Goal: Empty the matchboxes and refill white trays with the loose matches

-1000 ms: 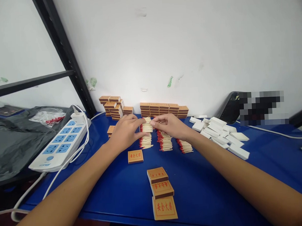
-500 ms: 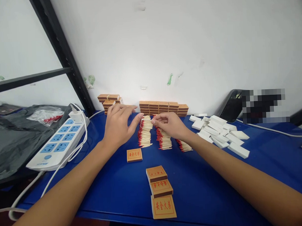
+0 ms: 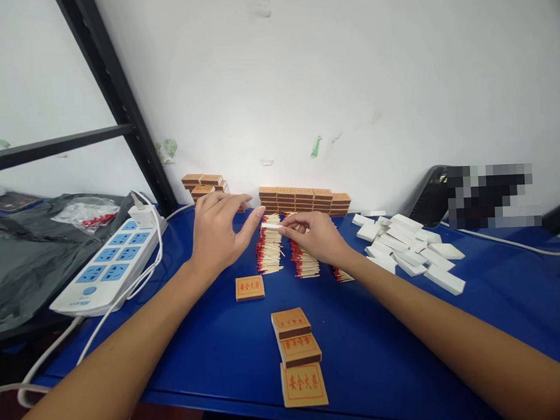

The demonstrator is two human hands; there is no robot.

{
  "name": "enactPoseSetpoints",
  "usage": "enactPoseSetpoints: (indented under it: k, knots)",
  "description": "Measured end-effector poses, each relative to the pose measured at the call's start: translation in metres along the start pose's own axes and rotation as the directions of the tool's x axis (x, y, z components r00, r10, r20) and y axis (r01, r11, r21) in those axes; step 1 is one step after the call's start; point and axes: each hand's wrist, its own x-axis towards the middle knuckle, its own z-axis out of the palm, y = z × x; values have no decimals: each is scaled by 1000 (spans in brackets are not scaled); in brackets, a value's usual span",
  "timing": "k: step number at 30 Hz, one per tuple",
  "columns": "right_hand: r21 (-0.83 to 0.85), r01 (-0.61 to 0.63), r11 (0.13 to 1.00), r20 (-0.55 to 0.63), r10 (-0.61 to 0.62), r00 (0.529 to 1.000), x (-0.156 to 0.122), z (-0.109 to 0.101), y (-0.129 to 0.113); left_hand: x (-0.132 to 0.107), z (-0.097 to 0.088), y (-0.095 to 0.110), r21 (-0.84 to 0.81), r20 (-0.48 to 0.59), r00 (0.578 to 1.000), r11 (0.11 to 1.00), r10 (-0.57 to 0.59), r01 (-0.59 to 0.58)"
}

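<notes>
One white tray [image 3: 270, 226] we pinch in our right hand [image 3: 314, 234]; at the tray's nine o'clock, our left hand [image 3: 219, 231] spreads wide.

On your desk [image 3: 198, 356]

Matches [image 3: 269, 254] lie in three heaps side by side. Behind them, a long stack of matchboxes [image 3: 296, 201] stands by the wall [image 3: 246, 81]. Little trays [image 3: 409, 246] lie piled on your right, the power strip [image 3: 110, 257] on your left. More boxes [image 3: 299, 350] sit in front, nearest you.
</notes>
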Motion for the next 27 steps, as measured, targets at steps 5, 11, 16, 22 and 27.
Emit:
enactPoseSetpoints:
  k: [5,11,16,22,27]
  knots:
    - [-42,35,999,-43,-37,998,1,4,8,0,0,0,-6,11,1000,1000,-15,15]
    - [-127,97,987,-56,-105,993,1,9,16,-1,0,1,-13,15,1000,1000,-6,6]
    - [-176,136,975,-110,-157,981,0,10,16,0,0,1,-9,11,1000,1000,-11,11]
    - [-223,145,964,-119,-174,978,0,11,15,-1,1,0,-4,25,1000,1000,-12,12]
    - [-235,204,950,-141,-241,960,0,6,13,-1,1,-1,-5,20,1000,1000,-8,8]
